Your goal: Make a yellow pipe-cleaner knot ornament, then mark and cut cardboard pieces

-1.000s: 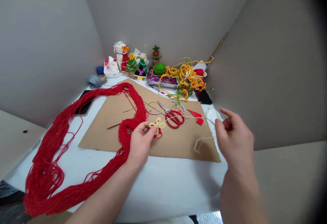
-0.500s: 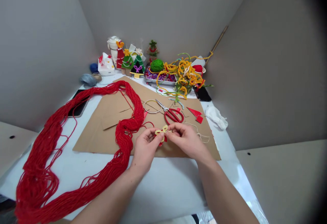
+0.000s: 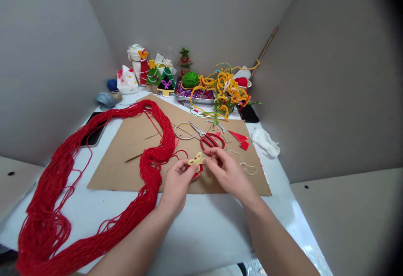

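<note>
My left hand [image 3: 176,181] pinches a small red piece [image 3: 197,174] together with a pale yellow yarn bow [image 3: 197,157] that lies on its front. My right hand [image 3: 229,174] has thumb and index finger closed at the right side of the bow, on a yellow yarn end mostly hidden by the fingertips. Both hands are above the near part of a brown cardboard sheet [image 3: 119,175]. Just beyond them lie red-handled scissors [image 3: 211,140] and a pale ring [image 3: 180,136]. A thin cream thread [image 3: 250,167] curls right of my right hand.
A big skein of red yarn [image 3: 151,171] loops over the left side. Red cut pieces [image 3: 238,136] lie at the right, near a crumpled white tissue [image 3: 266,142]. Farther back stand felt trees [image 3: 154,75], a bead tray [image 3: 201,97] and tangled orange yarn [image 3: 228,87].
The yellow bow has turned more upright, its loops now showing more clearly. My right fingertips have drawn slightly away to the right of it. The whole view has shifted a little.
</note>
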